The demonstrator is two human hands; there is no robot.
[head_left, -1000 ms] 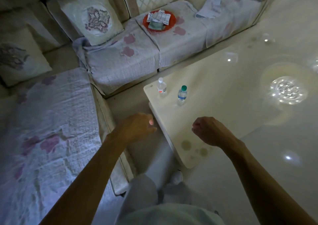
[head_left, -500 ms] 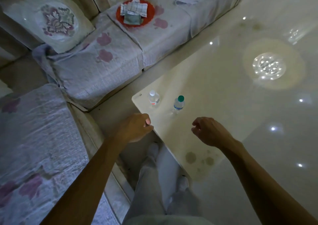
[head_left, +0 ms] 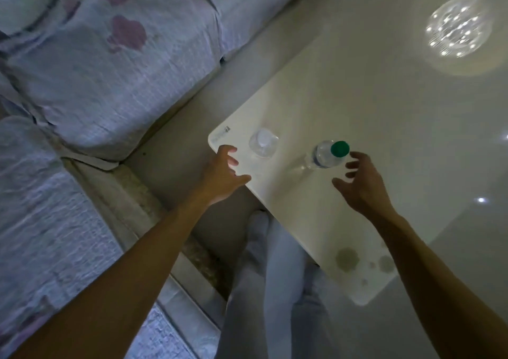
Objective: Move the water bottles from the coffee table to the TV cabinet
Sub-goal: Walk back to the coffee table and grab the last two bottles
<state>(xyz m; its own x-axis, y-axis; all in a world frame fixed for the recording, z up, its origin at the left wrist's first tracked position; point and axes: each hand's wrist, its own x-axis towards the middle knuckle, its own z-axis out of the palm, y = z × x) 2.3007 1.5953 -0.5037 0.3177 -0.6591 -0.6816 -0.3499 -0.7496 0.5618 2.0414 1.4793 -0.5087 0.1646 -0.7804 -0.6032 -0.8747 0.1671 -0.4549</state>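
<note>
Both hands are opening: left hand (head_left: 224, 173) nearing white-capped bottle (head_left: 264, 145), right hand (head_left: 361, 184) beside green-capped bottle (head_left: 328, 154) on the table (head_left: 384, 128), grips empty.

Both forearms are bare to the frame's edge, no sleeves, watches or rings on the left hand (head_left: 223, 171) or right hand (head_left: 362, 183). Beside the coffee table (head_left: 316, 215), the legs wear pale trousers (white socks below).

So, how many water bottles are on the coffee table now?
2. The white-capped bottle stands near the table corner, by the left hand. The green-capped bottle stands beside it, just ahead of the right hand. None seems hidden.
</note>
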